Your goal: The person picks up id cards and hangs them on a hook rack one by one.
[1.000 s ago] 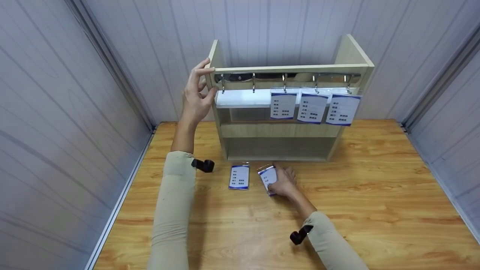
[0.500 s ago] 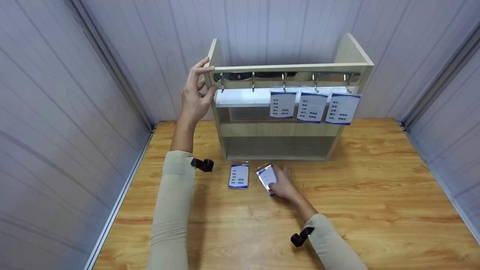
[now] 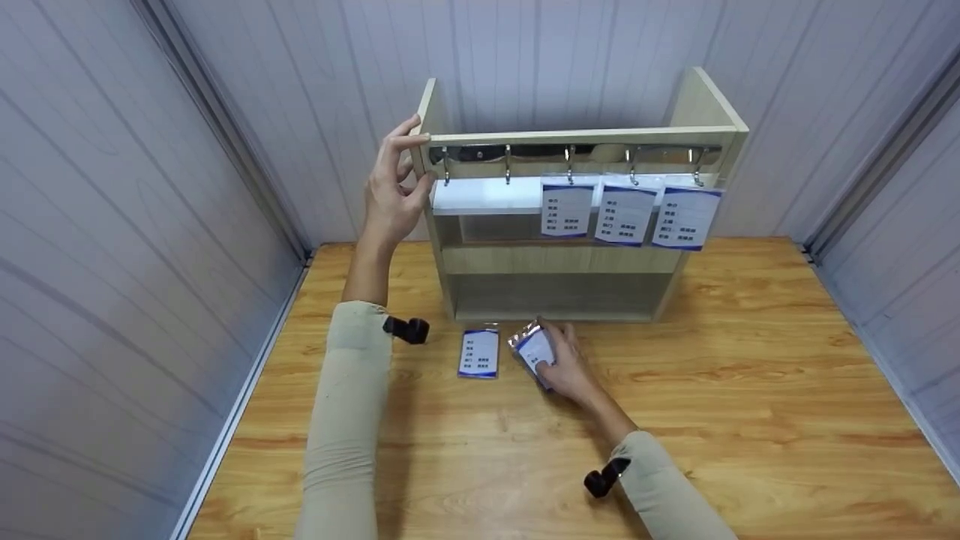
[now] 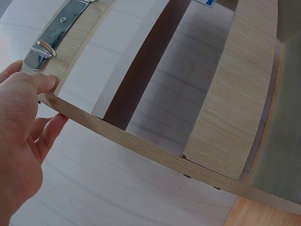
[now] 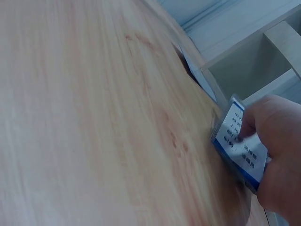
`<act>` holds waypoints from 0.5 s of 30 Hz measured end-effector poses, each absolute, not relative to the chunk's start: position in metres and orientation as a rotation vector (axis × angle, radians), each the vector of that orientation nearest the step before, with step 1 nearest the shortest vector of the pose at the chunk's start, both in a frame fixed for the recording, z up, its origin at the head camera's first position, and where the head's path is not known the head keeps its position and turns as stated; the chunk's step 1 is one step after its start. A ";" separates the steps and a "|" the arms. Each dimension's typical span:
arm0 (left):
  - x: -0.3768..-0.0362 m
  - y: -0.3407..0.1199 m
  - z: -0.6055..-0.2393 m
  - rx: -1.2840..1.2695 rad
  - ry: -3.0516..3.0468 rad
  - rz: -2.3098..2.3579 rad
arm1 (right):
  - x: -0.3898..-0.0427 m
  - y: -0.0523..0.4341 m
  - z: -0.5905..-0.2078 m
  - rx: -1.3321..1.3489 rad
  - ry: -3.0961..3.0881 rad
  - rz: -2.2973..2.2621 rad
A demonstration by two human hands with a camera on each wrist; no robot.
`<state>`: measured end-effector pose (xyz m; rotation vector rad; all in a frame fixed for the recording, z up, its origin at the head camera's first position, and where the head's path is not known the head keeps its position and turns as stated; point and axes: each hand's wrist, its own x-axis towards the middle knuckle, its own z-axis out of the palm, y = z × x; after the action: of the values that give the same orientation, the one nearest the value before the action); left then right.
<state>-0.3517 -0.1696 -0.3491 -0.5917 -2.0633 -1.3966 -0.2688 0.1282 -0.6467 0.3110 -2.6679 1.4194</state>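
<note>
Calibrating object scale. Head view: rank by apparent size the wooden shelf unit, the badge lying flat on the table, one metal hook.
1. Wooden shelf unit, by far.
2. Flat badge.
3. Metal hook, thin and farther away, yet clearly smallest.

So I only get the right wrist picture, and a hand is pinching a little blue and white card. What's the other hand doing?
Observer: The left hand holds the top left corner of a wooden rack that stands on the table.
Operator: Is anything hanging on the rack?
Observer: Yes, three cards hang side by side from the hooks toward the right; the two left hooks are bare.
Operator: Is my card the only one down there?
Observer: No. A second card lies flat on the table, just left of the card that the right hand pinches and tilts up at one edge.
</note>
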 end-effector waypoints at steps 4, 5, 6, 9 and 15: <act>-0.352 -0.169 -0.349 -0.585 -2.063 -1.397 | -0.266 0.129 -0.647 0.319 -2.622 1.460; -0.352 -0.169 -0.348 -0.585 -2.063 -1.399 | -0.265 0.129 -0.646 0.319 -2.618 1.467; -0.352 -0.169 -0.348 -0.585 -2.064 -1.402 | -0.264 0.129 -0.645 0.317 -2.618 1.476; -0.351 -0.168 -0.348 -0.587 -2.064 -1.416 | -0.263 0.129 -0.643 0.317 -2.637 1.483; -0.351 -0.169 -0.348 -0.589 -2.064 -1.422 | -0.270 0.131 -0.649 0.323 -2.676 1.411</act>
<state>-0.3510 -0.1692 -0.3482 -0.5891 -2.0640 -1.4216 -0.2698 0.1309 -0.6489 0.3226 -2.6760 1.4113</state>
